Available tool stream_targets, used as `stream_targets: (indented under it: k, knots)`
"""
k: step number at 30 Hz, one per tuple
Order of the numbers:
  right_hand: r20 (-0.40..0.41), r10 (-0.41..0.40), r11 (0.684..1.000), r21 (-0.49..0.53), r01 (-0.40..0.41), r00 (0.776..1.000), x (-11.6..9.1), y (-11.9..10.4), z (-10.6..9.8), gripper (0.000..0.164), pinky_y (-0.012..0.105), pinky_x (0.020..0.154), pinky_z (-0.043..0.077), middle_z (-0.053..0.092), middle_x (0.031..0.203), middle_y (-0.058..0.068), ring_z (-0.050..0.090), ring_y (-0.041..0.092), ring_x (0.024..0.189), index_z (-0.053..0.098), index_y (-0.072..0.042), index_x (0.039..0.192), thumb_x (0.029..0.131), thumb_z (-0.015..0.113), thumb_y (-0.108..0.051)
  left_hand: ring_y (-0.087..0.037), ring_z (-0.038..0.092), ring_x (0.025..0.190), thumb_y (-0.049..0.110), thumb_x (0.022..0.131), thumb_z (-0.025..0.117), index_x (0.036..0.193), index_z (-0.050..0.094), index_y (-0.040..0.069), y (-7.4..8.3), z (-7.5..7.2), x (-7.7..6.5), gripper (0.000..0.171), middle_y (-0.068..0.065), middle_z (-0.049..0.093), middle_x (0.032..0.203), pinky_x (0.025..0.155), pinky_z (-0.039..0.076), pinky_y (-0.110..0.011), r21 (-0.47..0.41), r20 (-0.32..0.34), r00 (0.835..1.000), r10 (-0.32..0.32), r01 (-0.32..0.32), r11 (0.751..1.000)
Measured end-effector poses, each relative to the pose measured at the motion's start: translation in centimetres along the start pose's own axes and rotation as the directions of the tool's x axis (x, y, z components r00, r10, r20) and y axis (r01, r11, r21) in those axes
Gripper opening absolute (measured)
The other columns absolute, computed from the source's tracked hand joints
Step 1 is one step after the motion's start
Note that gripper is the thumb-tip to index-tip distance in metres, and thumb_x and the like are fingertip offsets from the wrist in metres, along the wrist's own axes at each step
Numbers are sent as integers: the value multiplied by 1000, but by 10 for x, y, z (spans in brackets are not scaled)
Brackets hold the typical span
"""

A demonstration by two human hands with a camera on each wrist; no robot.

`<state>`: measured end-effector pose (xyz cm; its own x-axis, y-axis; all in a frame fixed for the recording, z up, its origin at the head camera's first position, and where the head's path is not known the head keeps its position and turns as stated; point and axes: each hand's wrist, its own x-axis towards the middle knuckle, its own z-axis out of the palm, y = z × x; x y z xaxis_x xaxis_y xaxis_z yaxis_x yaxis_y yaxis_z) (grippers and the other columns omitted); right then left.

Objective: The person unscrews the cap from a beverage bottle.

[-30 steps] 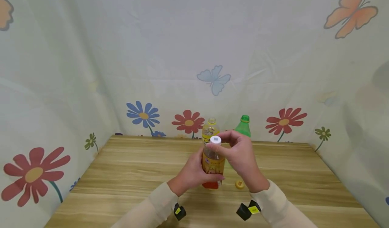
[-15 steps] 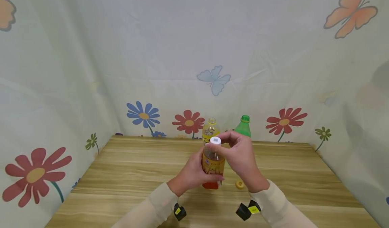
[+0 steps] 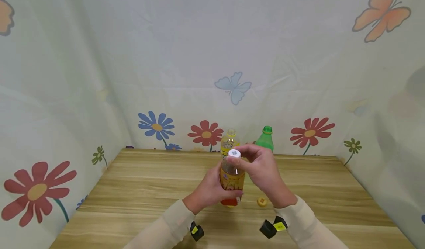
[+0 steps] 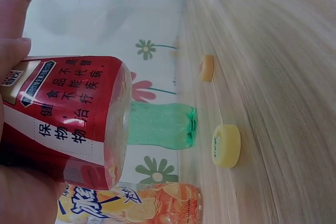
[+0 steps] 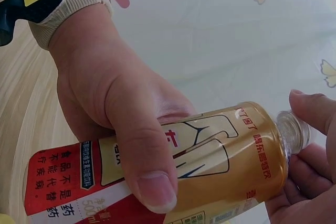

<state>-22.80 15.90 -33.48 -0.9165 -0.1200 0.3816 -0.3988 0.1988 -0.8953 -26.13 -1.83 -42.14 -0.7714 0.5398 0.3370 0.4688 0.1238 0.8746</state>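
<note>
My left hand [image 3: 210,190] wraps round the body of a plastic drink bottle [image 3: 232,179] with a gold and red label. Its thumb lies across the label in the right wrist view. With thumb and fingers, my right hand [image 3: 263,168] pinches the white bottle cap [image 3: 234,154] at the top. Clear plastic neck [image 5: 292,129] shows between those fingers and the label in the right wrist view. The bottle's base [image 4: 118,124] hangs above the tabletop in the left wrist view.
On the wooden table [image 3: 159,190] lie a yellow cap [image 4: 227,146] and an orange cap [image 4: 207,68]. Behind the hands stand a green bottle [image 3: 265,139] and a clear bottle with yellow label [image 3: 229,142], both uncapped. A flowered curtain [image 3: 186,57] closes off the back and sides.
The right wrist has turned a little and shifted slightly to the right. The bottle has moved very slightly left; both hands keep their hold on bottle and cap.
</note>
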Motion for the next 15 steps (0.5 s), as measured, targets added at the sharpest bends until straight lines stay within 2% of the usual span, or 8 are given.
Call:
stream_targets:
  k: [8,15]
  knots:
    - [88,-7,1000,-15,8,996,3,1,-5,30,29,88,59,73,109,9,69,23,97,75,-7,113,90,80,-25,-11,65,114,20,83,86,145,40,37,-1,1,0,79,8,62,130,101,53,-26,11,-7,1000,22,-22,1000]
    - [189,-76,997,34,71,979,7,8,-12,29,29,95,56,73,111,4,67,20,108,73,-3,118,93,76,-17,-11,66,112,20,83,86,144,41,35,-1,0,1,78,7,62,129,101,54,-26,29,-6,1000,30,-30,999]
